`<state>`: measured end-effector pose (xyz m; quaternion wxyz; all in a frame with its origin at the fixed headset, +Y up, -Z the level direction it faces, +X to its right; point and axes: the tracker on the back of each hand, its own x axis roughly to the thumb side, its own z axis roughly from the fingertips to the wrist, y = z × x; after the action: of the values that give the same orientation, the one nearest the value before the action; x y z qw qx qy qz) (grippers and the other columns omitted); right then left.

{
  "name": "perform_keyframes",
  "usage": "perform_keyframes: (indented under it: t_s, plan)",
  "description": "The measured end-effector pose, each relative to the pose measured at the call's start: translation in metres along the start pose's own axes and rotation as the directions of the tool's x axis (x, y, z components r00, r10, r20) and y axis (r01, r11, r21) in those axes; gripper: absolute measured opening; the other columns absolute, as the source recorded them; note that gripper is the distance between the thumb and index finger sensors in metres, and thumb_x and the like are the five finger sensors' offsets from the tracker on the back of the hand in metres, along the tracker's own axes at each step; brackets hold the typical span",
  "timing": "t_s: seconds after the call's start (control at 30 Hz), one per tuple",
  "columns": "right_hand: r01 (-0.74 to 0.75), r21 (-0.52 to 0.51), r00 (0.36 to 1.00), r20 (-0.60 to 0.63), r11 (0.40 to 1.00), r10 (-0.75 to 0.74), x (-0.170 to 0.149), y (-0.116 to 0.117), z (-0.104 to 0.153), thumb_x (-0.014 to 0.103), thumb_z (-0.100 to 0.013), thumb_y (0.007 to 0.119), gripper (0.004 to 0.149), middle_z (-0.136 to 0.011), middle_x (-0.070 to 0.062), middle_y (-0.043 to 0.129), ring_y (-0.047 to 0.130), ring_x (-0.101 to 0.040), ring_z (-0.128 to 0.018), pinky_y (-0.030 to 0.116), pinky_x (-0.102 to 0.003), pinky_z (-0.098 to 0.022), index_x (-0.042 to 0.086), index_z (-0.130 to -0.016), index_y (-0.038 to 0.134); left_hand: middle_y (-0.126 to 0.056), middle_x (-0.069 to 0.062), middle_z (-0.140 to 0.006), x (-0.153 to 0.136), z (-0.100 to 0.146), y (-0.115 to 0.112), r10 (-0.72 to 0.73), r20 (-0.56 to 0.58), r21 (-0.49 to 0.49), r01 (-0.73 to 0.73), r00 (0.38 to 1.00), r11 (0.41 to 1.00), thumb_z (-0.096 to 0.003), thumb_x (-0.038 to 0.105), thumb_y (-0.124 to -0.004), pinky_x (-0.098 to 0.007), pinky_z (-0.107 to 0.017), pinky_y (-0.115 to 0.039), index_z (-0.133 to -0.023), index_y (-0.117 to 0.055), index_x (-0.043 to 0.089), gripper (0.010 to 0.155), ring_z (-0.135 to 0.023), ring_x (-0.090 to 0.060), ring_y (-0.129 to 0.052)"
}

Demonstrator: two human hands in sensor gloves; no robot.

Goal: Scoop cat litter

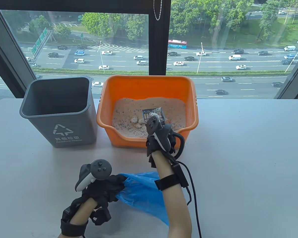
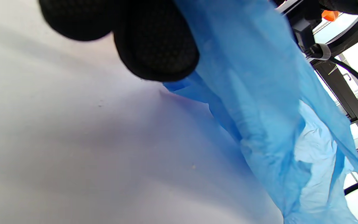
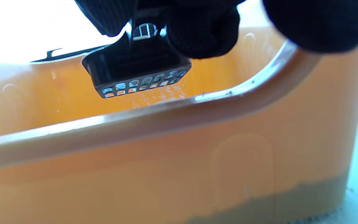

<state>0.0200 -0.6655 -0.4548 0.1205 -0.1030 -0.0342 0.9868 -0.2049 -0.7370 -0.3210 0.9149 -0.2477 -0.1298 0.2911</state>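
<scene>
An orange litter box (image 1: 106,104) holds pale sandy litter (image 1: 168,109) with three whitish clumps (image 1: 137,121) near its middle. My right hand (image 1: 160,138) grips a dark slotted scoop (image 1: 152,114) above the litter, with a clump in it. In the right wrist view the scoop (image 3: 141,74) hangs over the box rim (image 3: 166,115) and grains fall from its slots. My left hand (image 1: 103,189) grips the edge of a blue plastic bag (image 1: 144,191) at the near side of the table. It also shows in the left wrist view (image 2: 259,102), held by my fingers (image 2: 157,46).
A grey waste bin (image 1: 59,111) with a recycling mark stands left of the litter box. The white table (image 1: 250,161) stretches to the right. A black cable (image 1: 195,198) runs from my right wrist to the near edge. A window is behind the table.
</scene>
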Motion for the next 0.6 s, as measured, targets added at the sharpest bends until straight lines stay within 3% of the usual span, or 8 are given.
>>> perform_keyframes:
  t_s: [0.1,0.2,0.3,0.4,0.47,0.57,0.6]
  plan:
    - [0.031,-0.183,1.0,0.002,0.983,-0.031,0.0008,-0.0006,0.0051,0.043,-0.044,0.073,0.058,-0.058,-0.02,0.086,0.08,-0.002,-0.005,0.082,-0.032,-0.015,0.0,-0.082,0.072,-0.078,-0.013,-0.086,0.0003,-0.0001,-0.0001,-0.002,0.008,0.004,0.002,1.0,1.0,-0.0541,0.026,-0.072,-0.032,-0.034,-0.083,-0.093,-0.071,0.032,0.04,-0.041,-0.014,-0.099]
    - [0.019,-0.104,0.999,0.052,0.994,-0.014,0.004,-0.001,0.0065,0.044,-0.044,0.072,0.057,-0.059,-0.018,0.086,0.08,0.0,-0.005,0.083,-0.03,-0.016,0.002,-0.083,0.073,-0.078,-0.013,-0.086,0.0005,-0.0002,-0.0001,-0.005,0.014,0.013,0.005,1.0,1.0,-0.0541,0.026,-0.072,-0.031,-0.034,-0.083,-0.093,-0.071,0.032,0.04,-0.041,-0.014,-0.099]
    - [0.005,-0.226,1.0,0.015,0.974,-0.002,0.0055,-0.0047,0.0081,0.043,-0.044,0.073,0.057,-0.059,-0.019,0.086,0.08,-0.001,-0.005,0.083,-0.031,-0.016,0.001,-0.083,0.073,-0.078,-0.013,-0.086,0.0002,-0.0001,-0.0005,-0.005,0.014,0.012,0.005,1.0,1.0,-0.0541,0.026,-0.072,-0.031,-0.034,-0.083,-0.093,-0.071,0.032,0.04,-0.041,-0.014,-0.099]
    - [0.021,-0.112,0.998,0.064,0.994,-0.014,0.0076,-0.0049,0.0059,0.044,-0.044,0.074,0.057,-0.06,-0.018,0.087,0.08,0.0,-0.006,0.084,-0.03,-0.017,0.003,-0.083,0.075,-0.078,-0.013,-0.086,0.0004,0.0001,-0.0005,-0.004,0.016,0.015,0.004,1.0,1.0,-0.0541,0.026,-0.072,-0.031,-0.033,-0.083,-0.093,-0.071,0.032,0.04,-0.041,-0.014,-0.099]
    - [0.067,-0.22,0.998,0.029,0.973,-0.063,0.0069,-0.0064,0.0092,0.043,-0.044,0.074,0.057,-0.059,-0.019,0.086,0.08,-0.001,-0.005,0.083,-0.031,-0.016,0.002,-0.083,0.074,-0.078,-0.013,-0.086,0.0005,0.0002,-0.0005,-0.003,0.017,0.016,0.003,1.0,1.0,-0.0541,0.026,-0.072,-0.031,-0.033,-0.083,-0.093,-0.071,0.032,0.039,-0.04,-0.014,-0.099]
    - [0.083,-0.072,0.993,0.087,0.994,-0.076,0.0061,-0.0056,0.0057,0.045,-0.044,0.074,0.057,-0.06,-0.018,0.087,0.08,0.0,-0.006,0.084,-0.03,-0.017,0.004,-0.083,0.075,-0.078,-0.013,-0.086,0.0002,0.0003,-0.0005,-0.003,0.019,0.018,0.003,1.0,1.0,-0.0541,0.026,-0.072,-0.031,-0.033,-0.083,-0.093,-0.071,0.032,0.039,-0.04,-0.014,-0.099]
    - [0.102,-0.087,0.993,0.07,0.991,-0.096,0.0046,-0.0059,0.0069,0.045,-0.044,0.074,0.057,-0.06,-0.018,0.087,0.08,0.0,-0.006,0.084,-0.03,-0.017,0.003,-0.083,0.075,-0.078,-0.013,-0.086,0.0002,0.0003,-0.0005,-0.004,0.02,0.018,0.003,1.0,1.0,-0.0541,0.026,-0.072,-0.031,-0.033,-0.083,-0.093,-0.072,0.032,0.039,-0.04,-0.014,-0.099]
